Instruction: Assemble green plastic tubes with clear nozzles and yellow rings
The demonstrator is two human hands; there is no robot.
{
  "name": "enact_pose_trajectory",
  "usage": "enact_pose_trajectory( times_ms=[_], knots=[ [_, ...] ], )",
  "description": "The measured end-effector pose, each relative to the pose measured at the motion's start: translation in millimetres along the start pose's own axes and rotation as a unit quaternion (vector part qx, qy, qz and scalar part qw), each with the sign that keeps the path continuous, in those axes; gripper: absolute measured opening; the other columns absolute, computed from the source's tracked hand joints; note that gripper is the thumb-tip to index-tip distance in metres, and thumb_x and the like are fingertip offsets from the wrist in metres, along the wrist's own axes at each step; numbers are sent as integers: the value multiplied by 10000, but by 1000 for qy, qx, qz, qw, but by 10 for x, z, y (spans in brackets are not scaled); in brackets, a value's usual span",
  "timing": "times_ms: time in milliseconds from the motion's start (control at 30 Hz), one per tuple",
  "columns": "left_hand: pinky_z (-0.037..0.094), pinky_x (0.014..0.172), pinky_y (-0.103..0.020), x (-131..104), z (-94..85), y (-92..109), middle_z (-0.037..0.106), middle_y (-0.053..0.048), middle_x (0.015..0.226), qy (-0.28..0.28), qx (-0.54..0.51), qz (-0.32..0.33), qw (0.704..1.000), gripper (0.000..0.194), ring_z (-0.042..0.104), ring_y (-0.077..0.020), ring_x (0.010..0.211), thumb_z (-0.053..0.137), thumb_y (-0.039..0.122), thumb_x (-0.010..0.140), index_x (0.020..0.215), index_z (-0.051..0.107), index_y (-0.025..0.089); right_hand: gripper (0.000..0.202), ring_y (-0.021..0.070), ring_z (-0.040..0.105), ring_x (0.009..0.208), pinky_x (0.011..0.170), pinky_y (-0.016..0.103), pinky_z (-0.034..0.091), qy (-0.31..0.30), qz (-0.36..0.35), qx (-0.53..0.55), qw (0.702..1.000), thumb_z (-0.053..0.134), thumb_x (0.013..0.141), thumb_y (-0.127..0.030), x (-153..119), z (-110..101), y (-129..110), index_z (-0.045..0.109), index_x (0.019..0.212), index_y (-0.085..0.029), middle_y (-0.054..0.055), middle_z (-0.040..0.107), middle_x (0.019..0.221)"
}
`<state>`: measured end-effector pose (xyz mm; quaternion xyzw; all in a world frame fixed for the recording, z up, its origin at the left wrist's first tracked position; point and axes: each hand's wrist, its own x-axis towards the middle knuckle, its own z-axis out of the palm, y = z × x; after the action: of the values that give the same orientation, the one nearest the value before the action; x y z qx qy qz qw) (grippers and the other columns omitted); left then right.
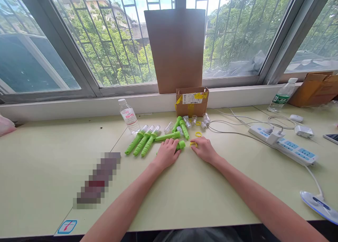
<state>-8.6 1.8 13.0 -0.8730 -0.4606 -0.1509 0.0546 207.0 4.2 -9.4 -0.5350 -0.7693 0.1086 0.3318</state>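
Left hand (166, 151) wrapped over a green plastic tube (181, 145), long axis roughly left-right, wide end facing the right hand (205, 150), whose fingertips touch a thin yellow ring (193, 143) on the pale-green surface (195, 192), can't tell if pinched.

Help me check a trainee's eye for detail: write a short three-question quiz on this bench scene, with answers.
1. True or false: the left hand covers part of a green tube.

2. Which thing is at the fingertips of the right hand?
A) a power strip
B) a yellow ring
C) a cardboard box

3. How many green tubes with clear ends lie side by side to the left of the left hand?

Key: 1. True. 2. B. 3. Three.
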Motion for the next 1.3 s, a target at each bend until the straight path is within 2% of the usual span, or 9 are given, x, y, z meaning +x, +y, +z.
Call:
enact_pose_trajectory(
  times_ms=[133, 300, 533, 733, 933, 1133, 1300],
  knots=[
    [406, 808, -387, -5, -7, 4, 548, -103, 1058, 2, 2, 1, 1000, 318, 498, -262, 968, 439, 338, 881, 1166, 468, 201, 286, 212, 570, 931, 846, 367, 434, 4, -44, 18, 999, 561, 775, -147, 9, -2, 13, 617, 1046, -218, 48, 662, 974],
    [407, 807, -389, -5, -7, 7, 551, -103, 1054, -1, 1, -1, 1000, 315, 500, -265, 974, 440, 347, 881, 1158, 474, 202, 360, 215, 547, 893, 805, 354, 455, 7, -81, -5, 997, 567, 761, -134, 4, -35, -15, 590, 1114, -199, 61, 608, 903],
    [407, 813, -399, -6, 5, 1, 551, -100, 1057, 3, -10, -4, 1000, 316, 500, -269, 980, 452, 343, 875, 1160, 474, 207, 316, 178, 573, 768, 810, 353, 441, -9, -122, 54, 991, 627, 763, -230, -26, -45, -94, 601, 1078, -222, 19, 618, 793],
    [409, 811, -393, -12, 2, -2, 550, -97, 1047, 8, 3, 2, 1000, 320, 499, -264, 967, 451, 340, 878, 1166, 470, 201, 260, 186, 577, 823, 816, 350, 432, 11, -115, 25, 993, 546, 794, -170, -16, -66, -85, 609, 1043, -208, 44, 626, 848],
    [407, 818, -396, -8, 5, -4, 550, -97, 1046, 7, -15, -2, 1000, 315, 500, -265, 972, 447, 359, 881, 1157, 476, 212, 211, 201, 578, 854, 837, 368, 410, -44, -93, -39, 994, 664, 728, -294, -19, -106, -38, 642, 925, -220, 36, 625, 839],
    [412, 818, -404, -3, 13, -5, 552, -99, 1057, 5, -10, -3, 1000, 314, 503, -269, 976, 453, 351, 876, 1158, 472, 212, 243, 172, 589, 775, 766, 324, 437, -34, -95, -2, 995, 620, 744, -200, -7, -95, -23, 634, 987, -209, 22, 619, 807],
    [414, 820, -403, -7, 17, -6, 554, -99, 1056, 8, 13, 4, 1000, 317, 503, -263, 963, 443, 329, 880, 1168, 462, 199, 287, 174, 589, 792, 794, 343, 436, 1, -72, 29, 997, 597, 761, -190, 9, -81, -14, 610, 1047, -215, 28, 614, 855]
  ],
)
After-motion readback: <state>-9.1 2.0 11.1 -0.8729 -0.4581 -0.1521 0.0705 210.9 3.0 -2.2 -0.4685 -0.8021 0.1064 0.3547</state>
